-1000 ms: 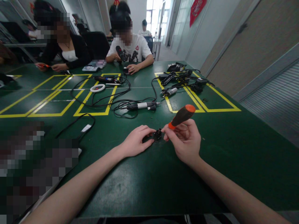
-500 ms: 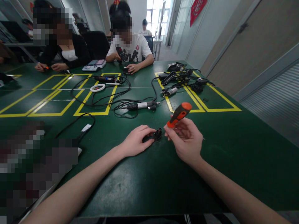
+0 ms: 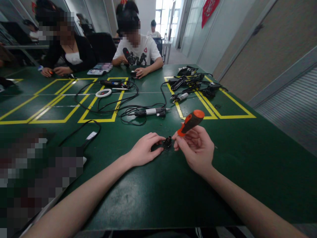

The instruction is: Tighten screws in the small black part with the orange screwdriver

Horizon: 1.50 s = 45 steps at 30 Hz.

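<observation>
Between thumb and fingers, my left hand (image 3: 146, 149) steadies a small black round part (image 3: 167, 142) on the green tabletop. A narrow metallic-looking collar rises from that part's top. My right hand (image 3: 196, 148) grips a screwdriver (image 3: 192, 122) with an orange and dark grey handle, low on the handle near its neck. The handle leans up and to the right. Its shaft and tip are hidden by my fingers. My right fingertips are close to the right side of the black part; I cannot tell whether they touch it.
A grey and black electric screwdriver (image 3: 150, 112) with coiled cable lies ahead. A white ring (image 3: 103, 93) sits farther left. Several black tools and cables (image 3: 195, 82) are heaped at the back right. Two people sit across the table (image 3: 138, 198), one holding a black tool (image 3: 128, 55).
The screwdriver handle has tilted slightly more to the right, and my right fingers have shifted a little toward the black part. My left hand has stayed in place.
</observation>
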Each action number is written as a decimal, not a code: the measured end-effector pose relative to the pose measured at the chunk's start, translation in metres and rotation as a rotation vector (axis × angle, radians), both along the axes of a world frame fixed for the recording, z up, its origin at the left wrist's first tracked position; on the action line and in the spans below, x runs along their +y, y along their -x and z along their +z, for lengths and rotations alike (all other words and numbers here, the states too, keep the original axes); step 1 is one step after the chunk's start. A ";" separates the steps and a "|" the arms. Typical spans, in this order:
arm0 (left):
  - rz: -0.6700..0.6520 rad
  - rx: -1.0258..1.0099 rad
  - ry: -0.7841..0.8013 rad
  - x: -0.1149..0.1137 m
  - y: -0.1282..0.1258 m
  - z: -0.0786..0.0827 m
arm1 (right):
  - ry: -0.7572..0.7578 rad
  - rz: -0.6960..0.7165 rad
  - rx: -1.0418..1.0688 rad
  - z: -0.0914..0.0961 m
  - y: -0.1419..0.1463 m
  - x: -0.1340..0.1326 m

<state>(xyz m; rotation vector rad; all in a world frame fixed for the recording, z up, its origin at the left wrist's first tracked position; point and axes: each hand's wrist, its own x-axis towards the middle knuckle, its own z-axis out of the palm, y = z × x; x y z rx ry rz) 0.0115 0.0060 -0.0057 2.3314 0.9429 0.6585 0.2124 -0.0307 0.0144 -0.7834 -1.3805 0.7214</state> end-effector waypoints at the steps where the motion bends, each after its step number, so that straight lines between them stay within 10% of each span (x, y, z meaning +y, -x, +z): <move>1: 0.003 0.001 -0.002 0.000 0.000 0.000 | 0.008 -0.009 -0.001 0.000 0.000 0.000; 30: -0.001 -0.001 0.002 0.000 0.000 0.000 | -0.006 -0.170 -0.037 0.002 -0.003 0.004; 45: -0.004 -0.016 -0.023 0.001 -0.001 -0.002 | -0.027 0.029 -0.019 -0.001 -0.001 0.003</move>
